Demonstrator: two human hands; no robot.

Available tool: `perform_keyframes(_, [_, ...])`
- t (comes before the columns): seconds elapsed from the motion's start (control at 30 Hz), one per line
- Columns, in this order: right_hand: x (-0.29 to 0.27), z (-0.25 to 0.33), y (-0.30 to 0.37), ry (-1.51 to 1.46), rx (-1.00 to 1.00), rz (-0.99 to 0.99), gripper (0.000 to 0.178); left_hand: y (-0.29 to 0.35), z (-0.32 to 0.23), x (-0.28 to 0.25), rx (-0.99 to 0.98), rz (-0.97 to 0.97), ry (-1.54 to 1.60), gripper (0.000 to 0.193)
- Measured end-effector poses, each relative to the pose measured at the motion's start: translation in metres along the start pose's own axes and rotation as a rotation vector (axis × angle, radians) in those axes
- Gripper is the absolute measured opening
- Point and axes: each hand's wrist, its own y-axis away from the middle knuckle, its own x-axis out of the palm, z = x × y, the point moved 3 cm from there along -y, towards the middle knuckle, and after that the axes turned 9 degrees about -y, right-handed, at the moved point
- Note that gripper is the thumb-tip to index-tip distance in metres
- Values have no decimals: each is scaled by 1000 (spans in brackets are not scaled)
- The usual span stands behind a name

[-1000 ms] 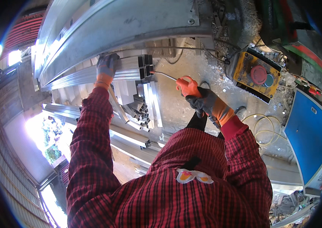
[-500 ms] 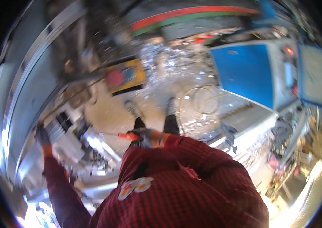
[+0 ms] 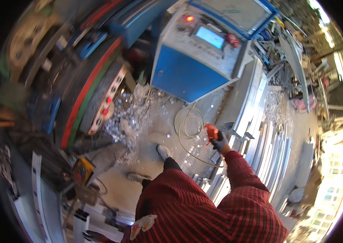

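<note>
My right hand (image 3: 219,142), in a dark glove, is closed round an orange air blow gun (image 3: 211,131), held out ahead and to the right. A pale yellow hose (image 3: 189,148) loops on the floor and runs up beneath my right forearm. My left hand (image 3: 94,236), also dark-gloved, is low at the lower left edge beside pale metal profiles (image 3: 80,222). Its fingers are mostly out of sight, so their grip is unclear.
A blue and white control cabinet (image 3: 191,75) with a lit screen stands ahead. Left of it is a machine with a red and green stripe (image 3: 86,93). Metal scraps (image 3: 127,115) litter the floor; long aluminium profiles (image 3: 256,150) lie at right. A yellow pedal box (image 3: 83,170) sits at left.
My view has swung right, toward the cabinet and the profiles. My right hand has moved from my waist out to the right with the air blow gun; my left hand now shows lower down.
</note>
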Motion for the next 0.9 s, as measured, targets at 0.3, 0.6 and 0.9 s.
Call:
perform_keyframes(0.3, [-216, 126, -81, -429, -493, -434, 53, 56, -195, 14, 389, 335, 305, 46])
perform_keyframes(0.6, [-288, 328, -203, 799, -369, -630, 46, 94, -327, -24, 462, 469, 613, 41])
perform_keyframes(0.9, [-250, 339, -363, 1054, -153, -574, 46, 91, -227, -27, 327, 269, 209, 44])
